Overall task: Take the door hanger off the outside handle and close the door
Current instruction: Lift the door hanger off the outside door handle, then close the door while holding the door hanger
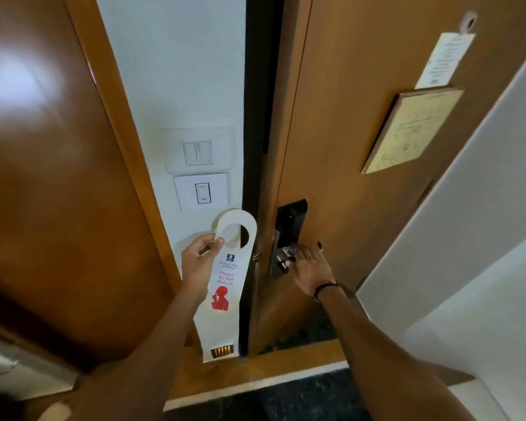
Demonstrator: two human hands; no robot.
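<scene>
One long card hanger, keyhole-topped.

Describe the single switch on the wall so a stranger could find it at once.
Start at the white wall strip left of the door. Two switch plates sit there, one above the other. The single switch is the lower one, just above the hanger, with one rocker and not two.
</scene>
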